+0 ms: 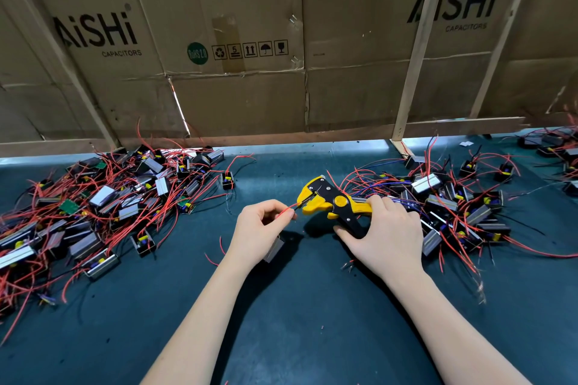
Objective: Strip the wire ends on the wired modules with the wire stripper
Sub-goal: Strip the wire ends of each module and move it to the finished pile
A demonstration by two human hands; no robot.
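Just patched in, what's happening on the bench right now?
A person is stripping wires. The left hand pinches a red wire and feeds its end into the head of the yellow-and-black wire stripper, whose handles the right hand grips. A module hangs under the left hand. Piles of wired modules lie to the left and right on the dark green mat.

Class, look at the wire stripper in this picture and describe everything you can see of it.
The wire stripper is a yellow and black hand tool, seemingly plastic over metal, with a round yellow pivot. It is held above the dark green table, its head pointing left. The right hand grips its handles. A red wire, pinched by the left hand, reaches its head.
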